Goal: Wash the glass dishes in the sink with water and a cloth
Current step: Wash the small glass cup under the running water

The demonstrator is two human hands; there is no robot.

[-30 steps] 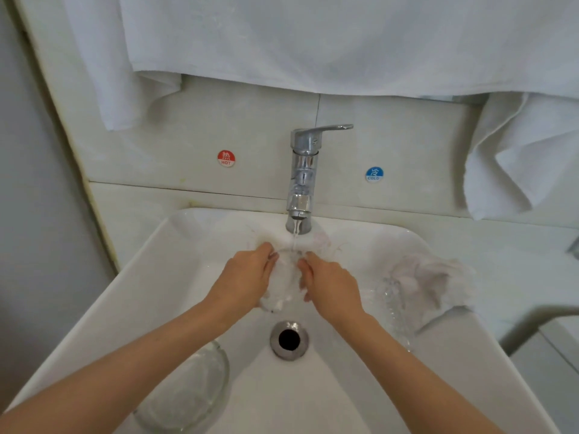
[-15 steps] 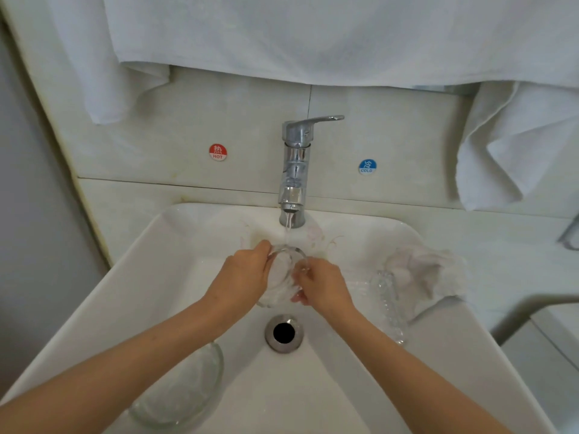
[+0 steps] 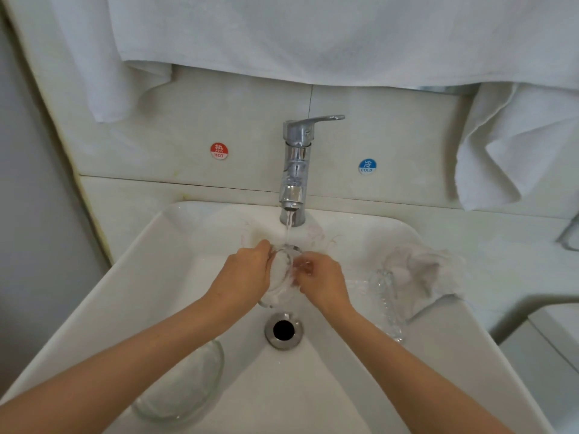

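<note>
Left hand (image 3: 242, 277), right hand (image 3: 324, 285) both gripping small clear glass dish (image 3: 282, 278) under running water; round clear glass bowl (image 3: 185, 389) probably next.

The sink (image 3: 329, 386) looks like glossy white ceramic, smooth and wet. The tap (image 3: 296, 170) is mirror-bright polished metal, and the drain ring (image 3: 269, 332) is shiny metal too. The small glass dish (image 3: 282, 277), glass bowl (image 3: 185, 386) and ribbed glass dish (image 3: 387, 305) are clear glass. The cloth (image 3: 423, 270) is crumpled white fabric; the towel (image 3: 313, 36) is matt, nubbly cloth.
</note>
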